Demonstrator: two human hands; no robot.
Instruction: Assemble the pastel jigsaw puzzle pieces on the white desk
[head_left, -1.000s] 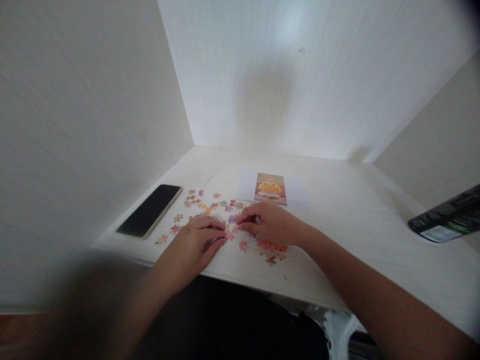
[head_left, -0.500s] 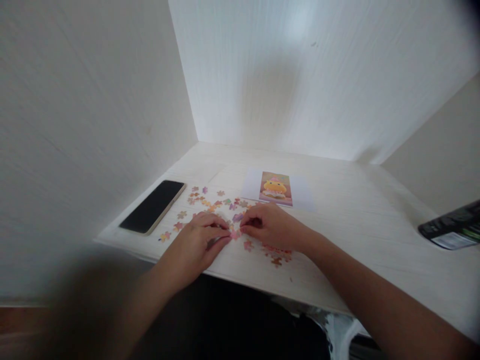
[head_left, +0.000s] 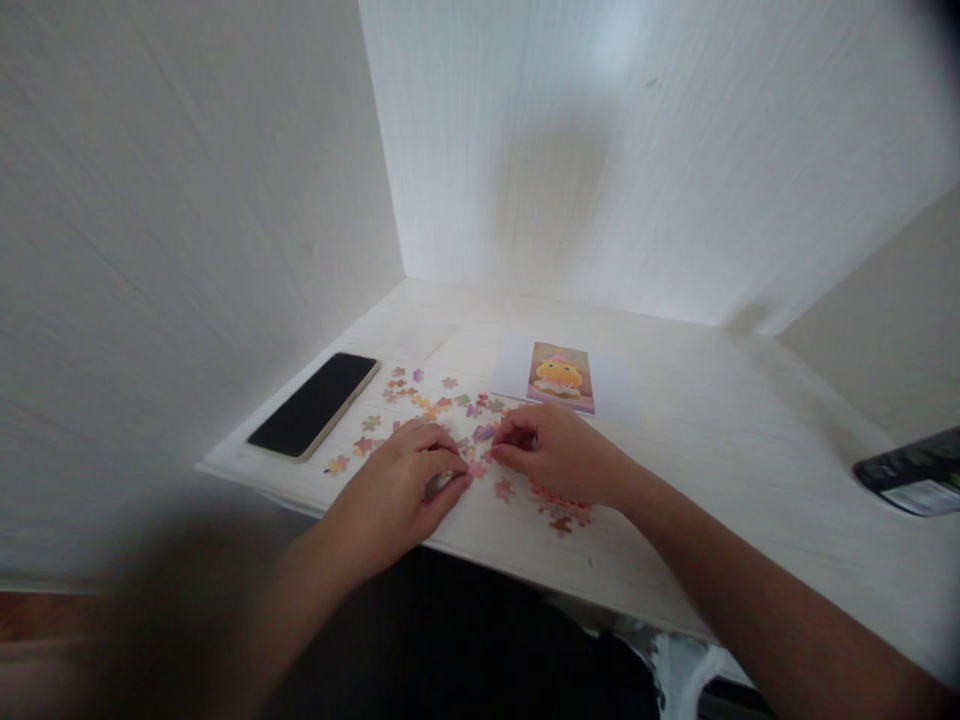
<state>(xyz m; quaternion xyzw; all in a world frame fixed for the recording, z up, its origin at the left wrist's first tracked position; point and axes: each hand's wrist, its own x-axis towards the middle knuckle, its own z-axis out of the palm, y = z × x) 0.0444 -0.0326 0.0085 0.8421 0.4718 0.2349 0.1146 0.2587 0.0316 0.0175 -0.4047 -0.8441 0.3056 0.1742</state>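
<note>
- Holding the thumb and forefinger of the left hand (head_left: 409, 485) nearly together at the edge of a pink jigsaw piece (head_left: 478, 468), near the front of the white desk (head_left: 720, 440); not making out whether gripping it or only touching it.
- Curling the right hand (head_left: 559, 455) just to the right of that piece, with fingertips bunched low over the desk; not making out whether pinching anything.
- Covering part of the joined puzzle section (head_left: 559, 497) with the right hand and wrist, leaving the reddish near side and a brown piece (head_left: 561, 525) showing.
- Having a loose pink piece (head_left: 505, 490) lying between the hands, toward the front edge, and a purple piece (head_left: 484, 433) just beyond the gap.
- Blocking the view of the desk directly underneath with the left hand, while facing loose jigsaw pieces (head_left: 428, 408) scattering beyond and to the left.
- Seeing a smartphone (head_left: 315, 405) lying screen up and dark, along the left panel (head_left: 187, 250), apart from the hands.
- Facing a picture card (head_left: 561, 378) showing a yellow figure, lying on white paper (head_left: 615, 385) beyond the right hand.
- Glimpsing a black container (head_left: 911, 470) with a pale label at far right, running out of view.
</note>
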